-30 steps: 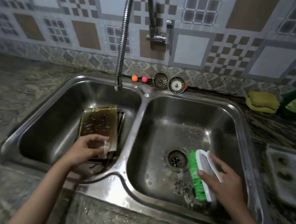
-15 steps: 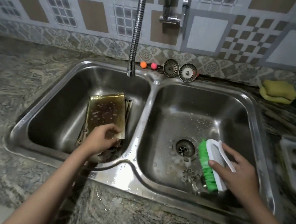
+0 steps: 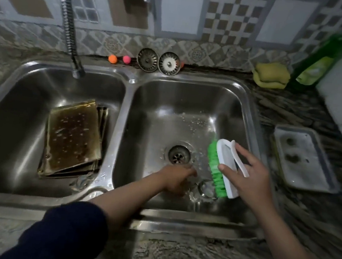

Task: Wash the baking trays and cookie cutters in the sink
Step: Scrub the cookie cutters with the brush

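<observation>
A stack of greasy baking trays (image 3: 73,138) leans in the left basin of the steel double sink (image 3: 127,95). Metal cookie cutters (image 3: 203,190) lie on the floor of the right basin, near the drain (image 3: 179,154). My left hand (image 3: 176,178) reaches down into the right basin beside the cutters; its fingers are blurred and I cannot make out their hold. My right hand (image 3: 251,178) grips a white scrubbing brush with green bristles (image 3: 223,168) just above the cutters. Another cutter (image 3: 83,180) lies at the front of the left basin.
The flexible faucet hose (image 3: 70,26) hangs over the left basin. Two sink strainers (image 3: 158,61) and small coloured balls (image 3: 119,59) sit on the back ledge. On the right counter are a sponge (image 3: 271,74), a green soap bottle (image 3: 326,52) and a white tray (image 3: 302,158).
My left hand has let go of the trays in the left basin and crossed into the right basin by the cutters. The brush hand has stayed roughly in place.
</observation>
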`<state>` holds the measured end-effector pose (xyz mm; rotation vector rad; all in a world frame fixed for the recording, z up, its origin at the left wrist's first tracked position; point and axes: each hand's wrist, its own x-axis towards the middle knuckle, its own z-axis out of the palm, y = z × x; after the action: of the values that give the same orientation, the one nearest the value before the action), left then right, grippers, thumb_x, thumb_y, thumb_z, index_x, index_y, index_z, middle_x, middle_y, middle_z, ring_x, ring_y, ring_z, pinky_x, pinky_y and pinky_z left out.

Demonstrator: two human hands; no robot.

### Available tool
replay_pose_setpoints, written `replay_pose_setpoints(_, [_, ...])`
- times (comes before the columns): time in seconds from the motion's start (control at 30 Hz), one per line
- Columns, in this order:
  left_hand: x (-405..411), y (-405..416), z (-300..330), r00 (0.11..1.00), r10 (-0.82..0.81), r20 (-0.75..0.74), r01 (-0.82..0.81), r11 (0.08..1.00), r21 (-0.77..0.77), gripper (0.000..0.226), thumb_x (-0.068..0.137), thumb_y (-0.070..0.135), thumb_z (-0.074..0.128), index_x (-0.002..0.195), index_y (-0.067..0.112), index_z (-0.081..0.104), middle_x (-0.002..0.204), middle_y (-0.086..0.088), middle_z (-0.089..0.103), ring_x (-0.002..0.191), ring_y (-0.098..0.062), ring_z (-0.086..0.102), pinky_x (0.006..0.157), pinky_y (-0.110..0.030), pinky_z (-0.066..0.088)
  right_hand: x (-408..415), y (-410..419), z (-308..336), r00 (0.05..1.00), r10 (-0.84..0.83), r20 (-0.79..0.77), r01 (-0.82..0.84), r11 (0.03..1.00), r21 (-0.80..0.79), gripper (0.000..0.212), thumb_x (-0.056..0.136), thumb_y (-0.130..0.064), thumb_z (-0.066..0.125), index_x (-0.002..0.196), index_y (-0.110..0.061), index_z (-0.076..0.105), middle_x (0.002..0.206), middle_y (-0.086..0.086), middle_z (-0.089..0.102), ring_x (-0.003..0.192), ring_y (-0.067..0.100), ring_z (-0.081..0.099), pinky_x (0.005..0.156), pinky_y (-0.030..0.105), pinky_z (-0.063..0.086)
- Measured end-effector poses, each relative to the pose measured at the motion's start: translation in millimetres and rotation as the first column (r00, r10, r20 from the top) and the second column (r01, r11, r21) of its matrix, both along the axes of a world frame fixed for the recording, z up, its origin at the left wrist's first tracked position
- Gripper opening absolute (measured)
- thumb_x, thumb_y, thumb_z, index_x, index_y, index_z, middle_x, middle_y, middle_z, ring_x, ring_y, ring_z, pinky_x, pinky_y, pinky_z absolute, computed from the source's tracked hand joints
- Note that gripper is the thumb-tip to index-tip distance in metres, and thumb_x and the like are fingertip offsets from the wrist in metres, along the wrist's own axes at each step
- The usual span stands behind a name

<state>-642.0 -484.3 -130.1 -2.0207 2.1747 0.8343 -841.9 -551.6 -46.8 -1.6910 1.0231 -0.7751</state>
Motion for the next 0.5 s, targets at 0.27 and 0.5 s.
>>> replay_pose_setpoints(0.27, [-7.2, -11.1, -28.5, 0.993, -0.103, 0.062, 0.098, 0.993, 0.072, 0.053, 0.077, 0.026, 0.066, 0.125, 0.013, 0.046, 0.123, -0.013, 0.052, 0.111, -0.034, 0.054, 0.083, -0.040, 0.047, -29.0, -9.8, 13.5, 0.994, -0.094, 0.046, 0.094, 0.995, -0.010, 0.070, 0.057, -0.045, 0.080, 0.124, -0.042, 0.059, 0.113, -0.028, 0.062, 0.097, -0.010, 0.062, 0.068, 0.007, 0.049])
replay_pose_setpoints(0.5, [-5.3, -7.1, -2.1, 0.868, 0.251, -0.428, -0.319, 0.943, -0.093, 0.038, 0.080, 0.022, 0.071, 0.117, 0.017, 0.061, 0.108, 0.001, 0.064, 0.101, -0.018, 0.061, 0.084, -0.023, 0.049, -79.9, -86.5, 75.8, 0.944, -0.326, -0.042, 0.304, 0.915, -0.265, 0.065, 0.063, -0.041, 0.085, 0.123, -0.041, 0.059, 0.116, -0.033, 0.058, 0.102, -0.005, 0.059, 0.082, 0.014, 0.048])
